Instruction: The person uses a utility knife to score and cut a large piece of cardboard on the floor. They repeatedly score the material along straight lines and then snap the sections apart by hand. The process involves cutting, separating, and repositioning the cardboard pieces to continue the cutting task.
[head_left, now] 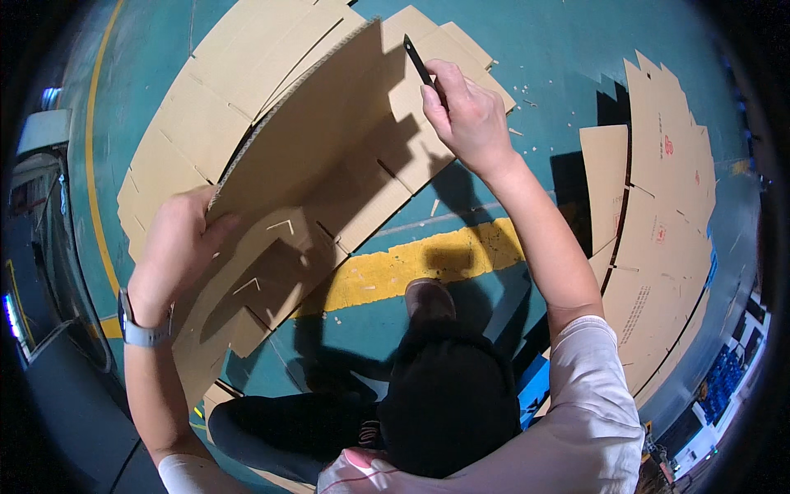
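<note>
My left hand (183,239), with a watch on its wrist, is closed on the edge of a folded brown cardboard sheet (309,115). One panel of that sheet stands up at a slant, and its shadow falls over the slotted cardboard below. Held up near the sheet's far right side, my right hand (469,111) is closed round a slim black pointed tool (417,59), perhaps a cutter. The tool's tip points up and away from me, and its lower part is hidden in the fingers. More flat cardboard (185,136) lies under and beyond the raised panel.
A stack of flattened printed cardboard boxes (662,222) stands at the right. Small cardboard scraps (517,132) litter the green floor near it. A yellow floor stripe (378,276) passes by my shoe (429,298). At the far left is a dark vehicle or machine (62,387).
</note>
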`<state>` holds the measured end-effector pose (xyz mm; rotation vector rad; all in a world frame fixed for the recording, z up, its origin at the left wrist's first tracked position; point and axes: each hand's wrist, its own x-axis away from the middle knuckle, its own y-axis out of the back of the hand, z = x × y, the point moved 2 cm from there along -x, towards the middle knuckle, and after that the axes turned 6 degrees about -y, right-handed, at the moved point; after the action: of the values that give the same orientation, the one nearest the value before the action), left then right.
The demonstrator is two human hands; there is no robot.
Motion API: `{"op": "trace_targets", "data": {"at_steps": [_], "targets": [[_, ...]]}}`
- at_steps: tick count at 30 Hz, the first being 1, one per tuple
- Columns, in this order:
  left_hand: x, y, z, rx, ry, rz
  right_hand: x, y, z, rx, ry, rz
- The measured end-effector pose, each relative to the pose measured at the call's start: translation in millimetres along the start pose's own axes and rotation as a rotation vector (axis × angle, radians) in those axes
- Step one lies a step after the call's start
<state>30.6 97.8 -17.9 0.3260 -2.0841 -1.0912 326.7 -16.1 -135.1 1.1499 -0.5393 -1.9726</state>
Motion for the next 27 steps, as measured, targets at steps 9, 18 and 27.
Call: {"op": "trace_targets", "data": {"at_steps": [9, 18, 27], "targets": [[-96, 11, -47, 0.085, -0.15, -0.204, -25, -14, -6, 0.016, 0.112, -0.043], [-102, 16, -44, -0.03, -0.185, -0.273, -41, -33, 1, 0.055, 0.128, -0.001], [-101, 15, -42, -0.063, -0.236, -0.336, -48, -41, 4, -0.004, 0.132, 0.003]]}}
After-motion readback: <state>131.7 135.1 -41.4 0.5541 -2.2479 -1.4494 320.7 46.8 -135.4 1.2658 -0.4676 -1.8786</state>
